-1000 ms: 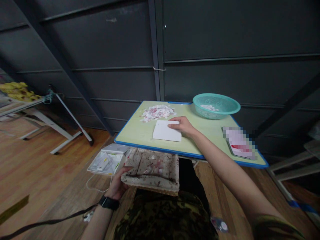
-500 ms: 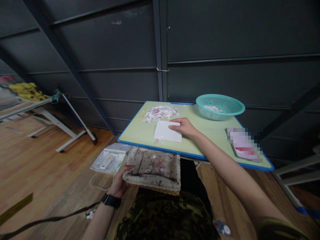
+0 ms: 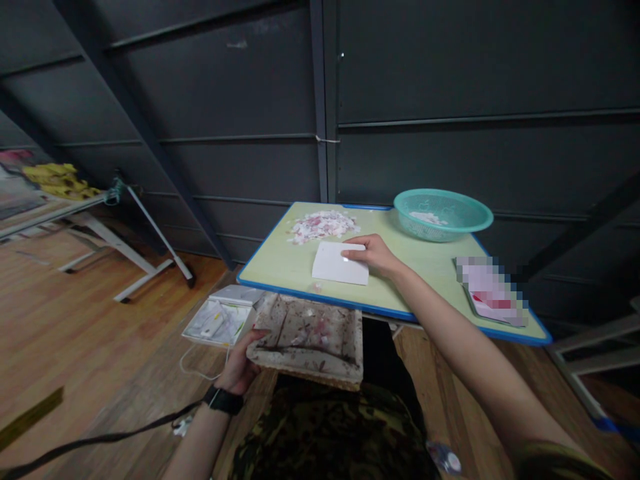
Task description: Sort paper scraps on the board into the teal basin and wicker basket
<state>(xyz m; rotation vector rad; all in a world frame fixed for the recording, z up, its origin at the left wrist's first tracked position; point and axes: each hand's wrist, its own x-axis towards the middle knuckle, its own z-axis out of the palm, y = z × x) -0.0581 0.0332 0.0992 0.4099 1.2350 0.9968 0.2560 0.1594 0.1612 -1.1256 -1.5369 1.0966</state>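
Right hand [image 3: 376,256] reached out over the table [image 3: 280,267], fingers curled narrow over the near edge of a white card [image 3: 339,264], holding it against the tabletop. Card lay just left of the hand, flat or close to it; exact tilt not readable.

Pile of chopped pink-and-white bits [image 3: 323,225] sat beyond the card, up and to the left of the right hand, apart from the card's far edge. A few stray bits [image 3: 317,287] lay between the card and the table's near rim.

Left hand [image 3: 241,368] was closed on the left edge of a stained tray [image 3: 310,339], held below the table's near rim, almost straight beneath the card. Some pink scraps already lay on the tray.

Teal basket [image 3: 443,213] stood beyond and right of the right hand, with a small amount of pale material inside. A white box [image 3: 220,321] lay on the floor just beyond the left hand.

Judgement: transfer of bits from table to tray looked early. Only a little was on the tray; the main pile was untouched on the table, and the strays near the rim were not yet swept.
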